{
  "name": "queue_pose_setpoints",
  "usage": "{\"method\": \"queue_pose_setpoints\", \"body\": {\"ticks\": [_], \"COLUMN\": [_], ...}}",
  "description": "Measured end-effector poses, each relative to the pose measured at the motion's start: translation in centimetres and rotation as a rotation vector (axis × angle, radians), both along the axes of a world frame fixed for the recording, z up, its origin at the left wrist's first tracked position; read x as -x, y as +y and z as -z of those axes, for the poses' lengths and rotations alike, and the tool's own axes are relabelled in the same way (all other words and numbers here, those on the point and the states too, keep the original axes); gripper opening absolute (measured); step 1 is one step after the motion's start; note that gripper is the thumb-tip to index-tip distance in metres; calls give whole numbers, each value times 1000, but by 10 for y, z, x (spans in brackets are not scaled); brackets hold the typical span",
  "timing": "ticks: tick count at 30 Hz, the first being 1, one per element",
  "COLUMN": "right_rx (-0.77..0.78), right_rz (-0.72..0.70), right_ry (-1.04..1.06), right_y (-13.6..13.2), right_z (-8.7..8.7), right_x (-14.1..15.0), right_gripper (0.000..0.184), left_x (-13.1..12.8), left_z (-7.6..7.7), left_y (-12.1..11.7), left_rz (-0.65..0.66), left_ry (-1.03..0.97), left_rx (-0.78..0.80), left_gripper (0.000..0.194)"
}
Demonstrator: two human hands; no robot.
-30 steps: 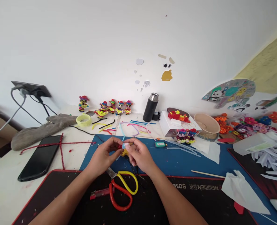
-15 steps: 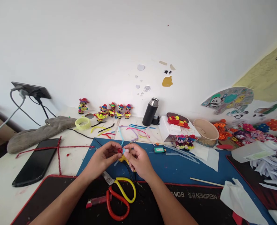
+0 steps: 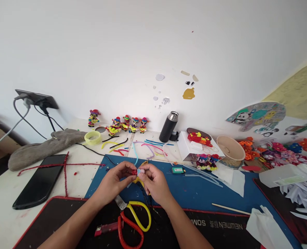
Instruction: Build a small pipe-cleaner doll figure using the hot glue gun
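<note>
Delicately, the left hand (image 3: 113, 180) and right hand (image 3: 156, 182) have their fingers clamped on a small red-and-blue piece (image 3: 138, 172) above the near part of the blue mat (image 3: 200, 192). Too hard a pinch could crush it; a loose one could drop it near the scissors (image 3: 150, 218). At far right, the beige bowl (image 3: 232, 155) holds something thin and curved; the flask's (image 3: 168, 128) contents are hidden.
</note>
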State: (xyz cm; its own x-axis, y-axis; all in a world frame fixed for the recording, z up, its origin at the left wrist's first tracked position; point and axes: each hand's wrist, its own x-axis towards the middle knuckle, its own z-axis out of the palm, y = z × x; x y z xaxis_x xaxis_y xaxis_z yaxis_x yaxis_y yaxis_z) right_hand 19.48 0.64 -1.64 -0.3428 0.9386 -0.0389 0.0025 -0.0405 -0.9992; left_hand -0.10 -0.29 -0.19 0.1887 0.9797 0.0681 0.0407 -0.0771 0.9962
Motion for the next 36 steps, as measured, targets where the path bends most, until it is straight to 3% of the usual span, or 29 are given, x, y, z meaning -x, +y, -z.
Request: {"method": "queue_pose_setpoints", "body": {"ticks": [13,20,25,31,36], "right_rx": [-186,-208,-221,-253,-304], "right_rz": [74,105,123,145,146], "right_ry": [-152,-155,-179,-238,-330], "right_y": [-5,-6,-4,-2,-4], "right_z": [-4,-7,-9,-9,-6], "right_x": [1,0,-2,-3,-2], "right_gripper": [24,23,21,18,15], "left_x": [4,14,19,16,12], "left_z": [-8,-1,4,3,2], "left_y": [3,11,10,4,3], "left_rz": [74,-126,-158,-73,-36], "left_ry": [-95,-20,80,236,278], "left_rx": [139,131,4,-221,-351], "left_gripper": [38,50,38,13,5]}}
